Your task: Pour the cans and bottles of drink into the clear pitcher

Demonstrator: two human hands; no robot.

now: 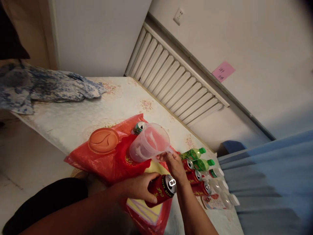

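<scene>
My left hand [138, 189] is wrapped round a dark red drink can [158, 192], its opened top tilted toward the right. With its fingers closed on the handle, my right hand [172, 164] grips a clear plastic pitcher [151, 140] that has no lid on it. Red shows through the pitcher's wall from the plastic bag beneath, so I cannot tell what liquid is inside. An orange round lid [104, 140] lies on the red plastic bag [83, 155] to the left. Just behind the pitcher is a green can [138, 128], opened. Below my left hand lies a yellow cloth [144, 210].
Several red cans [194, 176] and green-capped bottles [195, 153] stand at the right, beside clear bottles [230, 199]. A patterned cloth [66, 86] lies at the table's far left. A radiator [176, 75] runs along the wall; a blue curtain [274, 176] hangs at the right.
</scene>
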